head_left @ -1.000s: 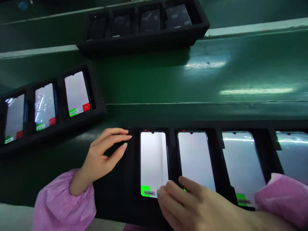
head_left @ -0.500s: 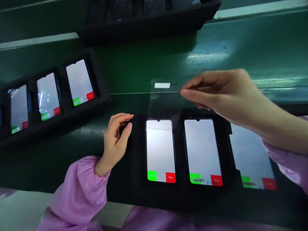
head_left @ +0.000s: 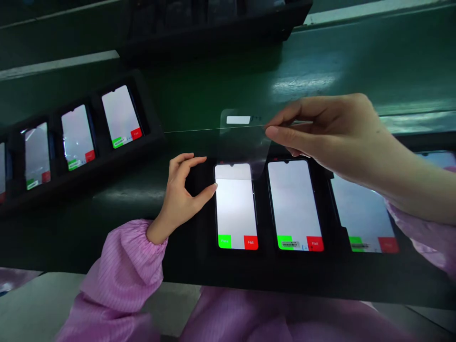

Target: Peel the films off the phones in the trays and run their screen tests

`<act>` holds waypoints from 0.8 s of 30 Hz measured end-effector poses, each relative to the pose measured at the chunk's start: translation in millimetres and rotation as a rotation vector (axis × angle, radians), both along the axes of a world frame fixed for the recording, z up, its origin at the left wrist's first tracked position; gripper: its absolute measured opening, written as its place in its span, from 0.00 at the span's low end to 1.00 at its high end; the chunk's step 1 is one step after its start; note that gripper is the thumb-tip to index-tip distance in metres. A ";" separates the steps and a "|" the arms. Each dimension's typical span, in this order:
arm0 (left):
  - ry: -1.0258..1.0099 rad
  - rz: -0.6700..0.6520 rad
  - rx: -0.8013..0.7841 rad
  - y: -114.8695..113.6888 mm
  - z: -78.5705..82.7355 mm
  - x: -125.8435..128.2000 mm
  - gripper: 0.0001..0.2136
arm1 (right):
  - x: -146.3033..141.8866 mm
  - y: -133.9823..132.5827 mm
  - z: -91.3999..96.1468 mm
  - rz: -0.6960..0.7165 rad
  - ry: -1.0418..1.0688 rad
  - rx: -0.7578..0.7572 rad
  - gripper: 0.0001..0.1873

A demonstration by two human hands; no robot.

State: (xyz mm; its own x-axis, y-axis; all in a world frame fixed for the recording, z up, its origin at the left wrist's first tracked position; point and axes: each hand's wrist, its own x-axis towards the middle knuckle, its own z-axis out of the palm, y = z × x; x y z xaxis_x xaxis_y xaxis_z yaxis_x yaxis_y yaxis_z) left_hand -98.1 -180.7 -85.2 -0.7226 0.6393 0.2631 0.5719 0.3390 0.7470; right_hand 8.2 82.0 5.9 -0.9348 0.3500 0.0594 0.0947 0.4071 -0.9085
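Between thumb and fingers, my right hand (head_left: 320,123) pinches the edge of a clear protective film (head_left: 242,145) with a white label near its top. The film hangs over the upper end of a lit phone (head_left: 235,206), whose white screen shows a green and a red "Fail" block. My left hand (head_left: 185,190) is open beside that phone, thumb and fingers spread, with the thumb tip at its left edge. A second lit phone (head_left: 295,204), with a barcode strip near its bottom, lies to the right. Under my right forearm a third phone (head_left: 363,218) is partly covered.
At the left, a black tray (head_left: 151,135) holds several lit phones with similar screens. Another dark tray (head_left: 213,33) stands at the back on the green work surface (head_left: 356,61). The near phones sit in a black tray (head_left: 203,266) along the front edge.
My left hand has moved right and up, its thumb and fingers spreading wider beside the phone. The film in my right hand remains over the phone's top end. The view has shifted slightly.
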 end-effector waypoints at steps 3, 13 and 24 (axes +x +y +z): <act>0.007 -0.039 -0.078 -1.1 0.2 1.4 0.32 | 5.7 -3.6 1.6 0.001 0.000 0.009 0.05; -0.026 -0.128 -0.110 -9.4 2.2 -3.4 0.41 | 12.0 -11.5 -0.6 0.060 0.007 0.034 0.07; -0.045 -0.148 -0.129 -9.5 1.0 -3.4 0.40 | 17.7 -18.0 -2.7 0.076 -0.025 0.095 0.07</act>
